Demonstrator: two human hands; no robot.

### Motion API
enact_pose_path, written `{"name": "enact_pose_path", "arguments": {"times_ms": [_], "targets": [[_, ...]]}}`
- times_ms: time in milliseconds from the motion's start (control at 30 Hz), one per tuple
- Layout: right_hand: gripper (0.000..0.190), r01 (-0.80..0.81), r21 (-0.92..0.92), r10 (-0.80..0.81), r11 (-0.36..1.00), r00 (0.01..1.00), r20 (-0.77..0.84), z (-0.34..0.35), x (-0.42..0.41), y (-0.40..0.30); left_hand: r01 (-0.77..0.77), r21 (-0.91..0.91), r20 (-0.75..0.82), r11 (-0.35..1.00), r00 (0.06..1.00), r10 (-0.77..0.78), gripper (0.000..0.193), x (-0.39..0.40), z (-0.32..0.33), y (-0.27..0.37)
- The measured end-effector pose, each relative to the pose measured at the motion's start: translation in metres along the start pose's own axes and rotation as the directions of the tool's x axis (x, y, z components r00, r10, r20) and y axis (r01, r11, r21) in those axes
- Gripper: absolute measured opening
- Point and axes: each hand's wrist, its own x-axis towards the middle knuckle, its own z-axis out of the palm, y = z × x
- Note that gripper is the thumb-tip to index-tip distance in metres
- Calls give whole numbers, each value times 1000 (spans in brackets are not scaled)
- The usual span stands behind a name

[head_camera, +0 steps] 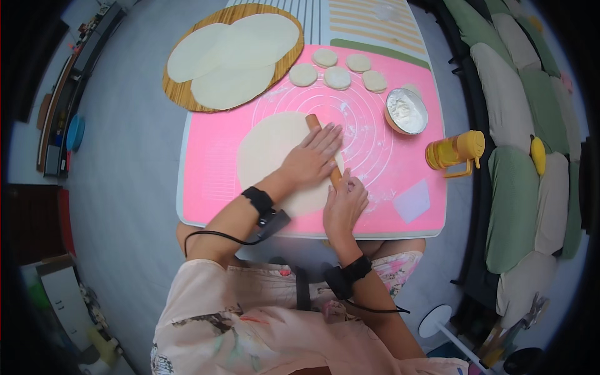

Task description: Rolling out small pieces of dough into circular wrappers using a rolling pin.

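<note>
A large round sheet of rolled dough [267, 154] lies on the pink silicone mat [206, 197]. Across its right side slants a wooden rolling pin [312, 121]. My left hand [315, 153] rests palm down over the pin's middle, its fingers pointing away to the upper right. At the near end of the pin, my right hand [346, 201] has its fingers bent around it, just past the dough's edge. The part of the pin under my left palm is hidden. White flour marks dust the mat right of the dough.
Three thin dough sheets [229, 56] overlap on a round wooden board [180, 96]. Several small dough discs [337, 78] sit at the mat's far side. To the right stand a bowl of flour [404, 110] and a yellow-lidded oil jug [450, 151]; a white scraper [412, 201] lies nearer.
</note>
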Motion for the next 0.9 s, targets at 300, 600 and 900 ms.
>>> {"name": "enact_pose_path", "arguments": {"times_ms": [300,600,900], "targets": [[47,12,124,-16,992,1000,25,-9,38,32,68,365,80,928,991,-104,56,60,-2,-21],[47,105,61,-104,993,994,-24,0,38,20,145,137,50,980,987,-153,60,40,0,-21],[43,275,281,-283,919,959,-12,-6,91,45,226,-214,-358,950,887,-292,57,32,-43,-56]]}}
